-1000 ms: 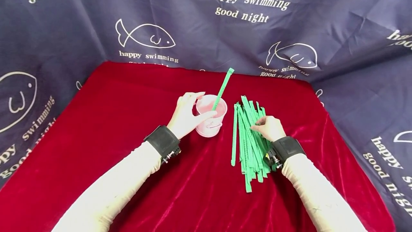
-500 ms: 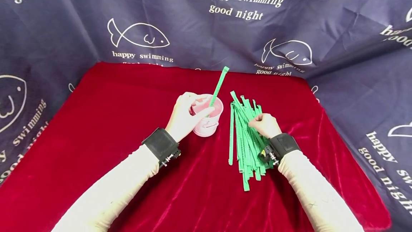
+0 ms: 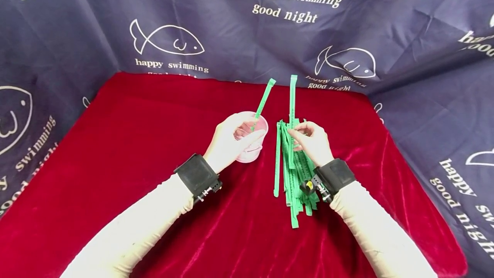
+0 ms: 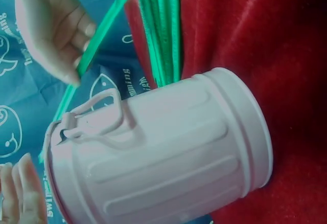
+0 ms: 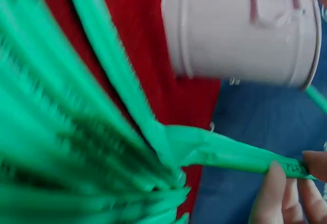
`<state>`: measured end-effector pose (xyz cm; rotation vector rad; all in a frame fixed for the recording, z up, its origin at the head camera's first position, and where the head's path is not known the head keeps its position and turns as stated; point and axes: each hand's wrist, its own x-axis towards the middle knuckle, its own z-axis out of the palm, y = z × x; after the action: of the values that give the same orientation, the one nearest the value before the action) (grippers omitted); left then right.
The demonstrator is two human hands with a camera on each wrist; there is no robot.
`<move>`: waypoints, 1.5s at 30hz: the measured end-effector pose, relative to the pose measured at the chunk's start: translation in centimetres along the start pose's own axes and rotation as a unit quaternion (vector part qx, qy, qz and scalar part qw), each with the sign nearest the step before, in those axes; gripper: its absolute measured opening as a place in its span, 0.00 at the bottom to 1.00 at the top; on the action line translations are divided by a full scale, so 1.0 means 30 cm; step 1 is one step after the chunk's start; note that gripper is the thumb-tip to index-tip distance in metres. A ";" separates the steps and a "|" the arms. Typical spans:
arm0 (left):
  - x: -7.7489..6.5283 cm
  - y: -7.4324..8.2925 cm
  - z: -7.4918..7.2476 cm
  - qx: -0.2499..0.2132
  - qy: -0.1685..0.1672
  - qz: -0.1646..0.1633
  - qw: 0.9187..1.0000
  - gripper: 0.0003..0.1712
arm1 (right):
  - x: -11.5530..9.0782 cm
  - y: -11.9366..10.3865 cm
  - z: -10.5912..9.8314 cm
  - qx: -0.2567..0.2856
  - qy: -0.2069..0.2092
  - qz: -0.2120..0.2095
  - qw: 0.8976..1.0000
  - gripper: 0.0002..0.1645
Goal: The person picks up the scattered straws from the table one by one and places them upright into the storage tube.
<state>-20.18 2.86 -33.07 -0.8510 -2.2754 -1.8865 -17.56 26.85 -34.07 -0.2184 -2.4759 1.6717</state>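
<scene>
A small pink bucket [image 3: 248,155] stands upright on the red cloth, with one green paper-wrapped straw [image 3: 265,98] leaning out of its mouth. My left hand [image 3: 230,138] is at the bucket's left side, its fingers and thumb extended over the mouth; in the left wrist view its fingers [image 4: 25,188] show beside the rim. Whether they touch the straw there I cannot tell. My right hand [image 3: 314,140] pinches another wrapped straw [image 3: 292,98] between thumb and fingers, nearly upright above a pile of similar straws [image 3: 295,192]. In the right wrist view, printing shows on the pinched straw [image 5: 230,155].
Red velvety cloth [image 3: 135,140] covers the table. A dark blue curtain [image 3: 231,33] with white fish prints hangs behind and at both sides. One straw [image 3: 277,162] lies along the pile's left edge, between pile and bucket.
My right hand has lifted a straw out of the pile and turned it nearly upright. My left fingers have moved right, farther over the bucket's mouth. The view has shifted slightly.
</scene>
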 end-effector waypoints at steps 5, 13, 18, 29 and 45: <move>0.003 0.006 -0.007 -0.025 -0.001 -0.048 0.999 0.23 | -0.020 -0.041 0.051 -0.029 0.008 -0.053 0.998 0.14; 0.005 -0.006 -0.018 -0.023 0.003 -0.078 0.997 0.26 | -0.071 -0.075 0.118 -0.051 -0.025 -0.106 0.993 0.11; 0.007 -0.008 -0.022 -0.049 0.026 -0.070 0.996 0.22 | -0.092 -0.080 0.149 -0.068 -0.038 -0.137 0.988 0.11; 0.026 0.000 -0.037 -0.100 0.068 -0.021 0.992 0.13 | -0.081 -0.072 0.151 -0.077 -0.058 -0.151 0.984 0.09; 0.076 0.006 -0.090 -0.205 0.204 0.058 0.955 0.13 | 0.007 0.012 0.062 -0.174 -0.037 -0.094 0.980 0.18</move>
<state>-22.81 1.23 -31.34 -0.5403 -1.5927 -2.2614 -18.13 25.33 -35.08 0.0409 -2.7322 1.1886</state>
